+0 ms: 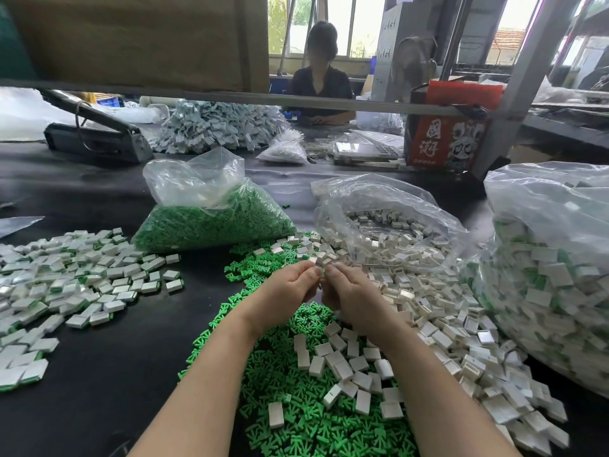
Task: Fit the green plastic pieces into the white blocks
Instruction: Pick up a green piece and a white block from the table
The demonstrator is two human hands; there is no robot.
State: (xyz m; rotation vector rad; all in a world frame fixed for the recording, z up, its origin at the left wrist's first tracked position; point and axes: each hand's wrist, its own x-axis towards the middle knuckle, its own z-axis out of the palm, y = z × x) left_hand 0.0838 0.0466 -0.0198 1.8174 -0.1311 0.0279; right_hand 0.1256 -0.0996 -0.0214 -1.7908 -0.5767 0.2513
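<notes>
My left hand and my right hand meet fingertip to fingertip above the black table, pinching one small piece between them; it looks green and white, mostly hidden by my fingers. Loose green plastic pieces lie heaped under my forearms. Loose white blocks spill to the right of my hands, some scattered over the green heap. White blocks with green showing at their edges lie spread on the left.
A clear bag of green pieces stands behind my hands, an open bag of white blocks to its right. A large bag of fitted blocks fills the right edge. Across the table a person works. A red box stands far right.
</notes>
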